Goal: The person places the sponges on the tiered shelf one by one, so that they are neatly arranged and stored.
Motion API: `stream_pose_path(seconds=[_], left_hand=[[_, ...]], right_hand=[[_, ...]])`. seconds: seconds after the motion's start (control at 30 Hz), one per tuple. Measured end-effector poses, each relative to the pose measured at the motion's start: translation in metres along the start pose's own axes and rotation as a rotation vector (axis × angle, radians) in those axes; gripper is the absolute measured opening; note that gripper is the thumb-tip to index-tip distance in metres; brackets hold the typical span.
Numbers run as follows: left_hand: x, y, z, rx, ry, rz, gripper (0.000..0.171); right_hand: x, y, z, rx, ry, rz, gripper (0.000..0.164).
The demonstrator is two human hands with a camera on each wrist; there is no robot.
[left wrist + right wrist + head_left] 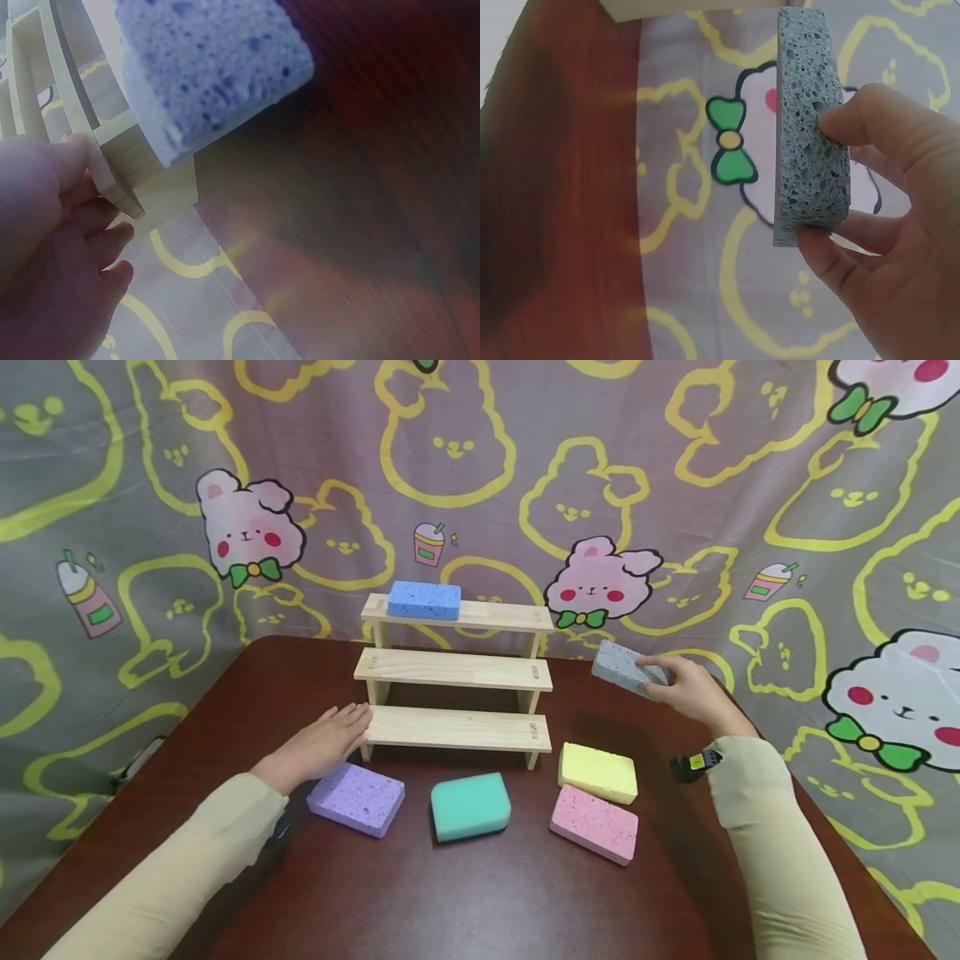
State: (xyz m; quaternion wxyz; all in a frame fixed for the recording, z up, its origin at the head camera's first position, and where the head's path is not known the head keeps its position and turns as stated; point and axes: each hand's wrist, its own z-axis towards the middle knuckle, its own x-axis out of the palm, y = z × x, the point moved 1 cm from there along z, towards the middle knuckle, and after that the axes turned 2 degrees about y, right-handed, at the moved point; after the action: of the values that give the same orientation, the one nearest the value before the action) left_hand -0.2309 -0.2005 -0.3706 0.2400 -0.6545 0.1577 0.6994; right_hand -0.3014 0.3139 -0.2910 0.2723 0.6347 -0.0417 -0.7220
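In the head view my right hand (686,689) holds a grey-blue sponge (621,667) in the air, right of a three-step wooden display stand (457,727). The right wrist view shows that sponge (806,127) upright, pinched between thumb and fingers at its edge. My left hand (330,743) grips the left end of the stand's lowest step; the left wrist view has the thumb at the board's edge (105,176) and the fingers around its end. Just below that hand lies a purple sponge (356,799). A blue sponge (424,601) rests on the top step, at its left.
On the dark wooden table (495,910), a teal sponge (470,807) lies in front of the stand. Farther right are a yellow sponge (597,772) and a pink sponge (595,825), close together. A patterned curtain (480,460) hangs behind the table.
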Motion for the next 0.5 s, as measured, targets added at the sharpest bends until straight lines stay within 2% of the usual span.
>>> stream_pose_path(seconds=[0.23,0.5], left_hand=[[0.0,0.0,0.0,0.004,-0.001,0.013,0.043],[0.001,0.001,0.0,0.01,-0.006,0.021,0.043]], right_hand=[[-0.006,0.018,0.015,-0.006,0.012,0.044,0.042],[-0.011,0.042,0.035,-0.101,-0.02,0.015,0.04]])
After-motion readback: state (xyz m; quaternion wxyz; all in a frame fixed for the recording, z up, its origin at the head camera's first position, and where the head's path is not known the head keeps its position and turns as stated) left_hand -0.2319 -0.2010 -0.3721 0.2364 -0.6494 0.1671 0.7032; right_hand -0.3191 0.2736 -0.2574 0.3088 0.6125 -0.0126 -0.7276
